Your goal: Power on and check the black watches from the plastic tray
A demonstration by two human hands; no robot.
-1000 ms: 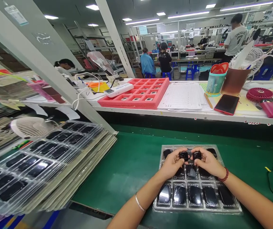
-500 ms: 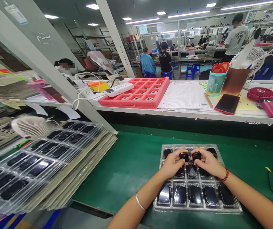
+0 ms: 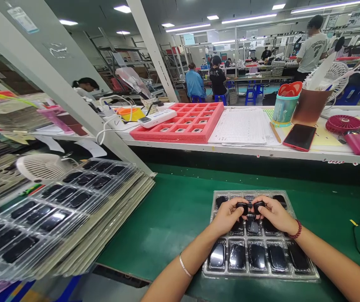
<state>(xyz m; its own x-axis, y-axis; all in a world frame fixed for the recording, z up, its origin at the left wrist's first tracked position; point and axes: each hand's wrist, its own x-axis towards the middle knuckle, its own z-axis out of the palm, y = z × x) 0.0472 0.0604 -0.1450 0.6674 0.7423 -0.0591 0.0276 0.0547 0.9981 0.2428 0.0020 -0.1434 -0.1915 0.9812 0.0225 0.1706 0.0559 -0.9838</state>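
Pinched between thumb and fingers, a small black glossy piece sits in my left hand. My right hand grips a second black glossy piece the same way, close beside the first. Both hands hover over the far half of a clear plastic tray. Its front row carries several black rounded glossy pieces, one per pocket. Between my hands, a smaller dark piece lies in a middle pocket. My hands partly cover the pockets behind.
A tall stack of trays with black pieces stands at the left on the green mat. A slanted metal post rises behind it. The shelf ahead bears pink foam, papers and a phone. A black cable lies right.
Both hands stay over the tray, each still holding its black piece. The right thumb has shifted onto the face of its piece, and the pieces have tilted slightly.
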